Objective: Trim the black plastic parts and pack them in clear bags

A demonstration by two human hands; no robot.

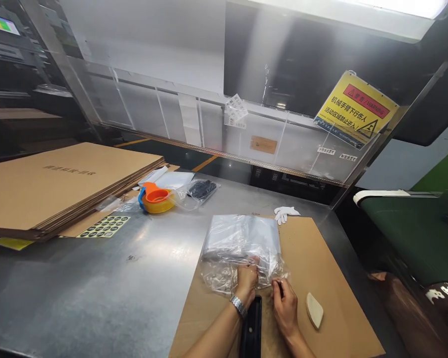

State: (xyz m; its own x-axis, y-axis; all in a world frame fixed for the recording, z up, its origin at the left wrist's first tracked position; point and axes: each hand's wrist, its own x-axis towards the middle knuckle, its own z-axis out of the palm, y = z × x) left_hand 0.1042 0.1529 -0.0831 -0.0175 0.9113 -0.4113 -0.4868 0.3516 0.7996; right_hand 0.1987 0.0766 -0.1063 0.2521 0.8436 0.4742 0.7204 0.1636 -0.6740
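A pile of clear plastic bags (242,236) lies on a flat cardboard sheet (306,253), with its crumpled near edge towards me. My left hand (247,279), a metal watch on its wrist, is closed at the middle of that edge, its fingertips gripping the film. To its right, my right hand (285,304) pinches the near right corner of the plastic between thumb and forefinger. A long black tray-like part (251,325) lies between my forearms, partly hidden by the left one. Beside my right hand sits a pale, leaf-shaped wooden-looking piece (314,311).
A white glove (285,214) lies behind the cardboard. On the metal table (134,283) stand a tape roll with an orange core (157,199), a bagged black item (202,190), a round-sticker sheet (104,226) and stacked flat cartons (70,184). A green conveyor belt (406,233) runs at right.
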